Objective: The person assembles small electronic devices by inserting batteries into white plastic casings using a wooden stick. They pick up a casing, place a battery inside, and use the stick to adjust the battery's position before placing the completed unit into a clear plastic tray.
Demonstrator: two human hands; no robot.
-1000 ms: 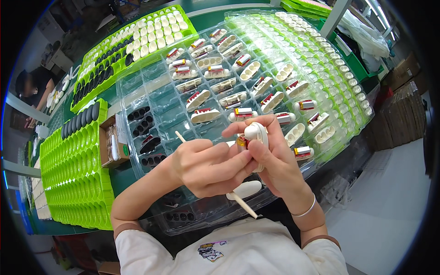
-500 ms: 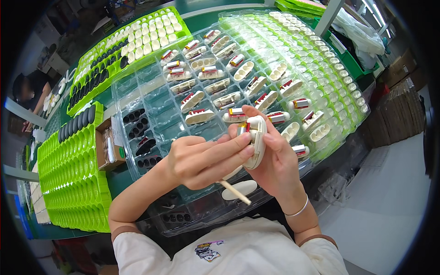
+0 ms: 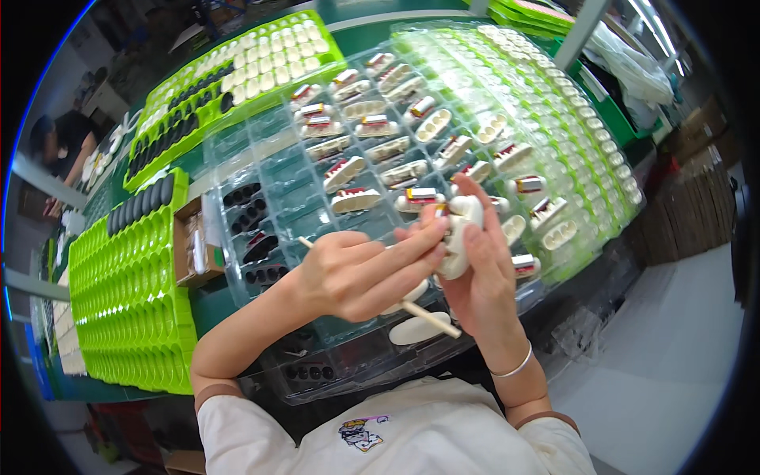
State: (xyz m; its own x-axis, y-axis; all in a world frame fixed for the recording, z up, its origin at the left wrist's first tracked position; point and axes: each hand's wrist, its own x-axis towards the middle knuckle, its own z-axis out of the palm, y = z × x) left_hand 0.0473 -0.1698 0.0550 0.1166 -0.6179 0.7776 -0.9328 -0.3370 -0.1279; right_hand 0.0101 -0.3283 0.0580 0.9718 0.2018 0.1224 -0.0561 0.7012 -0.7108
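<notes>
White oval casing (image 3: 459,244), right of centre at three o'clock: right hand (image 3: 484,286) is gripping it, fingers curled; left hand (image 3: 340,273), mostly closed, is holding a pale slim stick (image 3: 434,318) and touching the casing. Clear compartmented tray (image 3: 291,178), twelve o'clock: is carrying white casings.

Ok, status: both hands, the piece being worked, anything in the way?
Right hand grips white oblong casing. Left hand holds slim tan stick, fingertips at casing. Left fingers partly block view of casing.
</notes>
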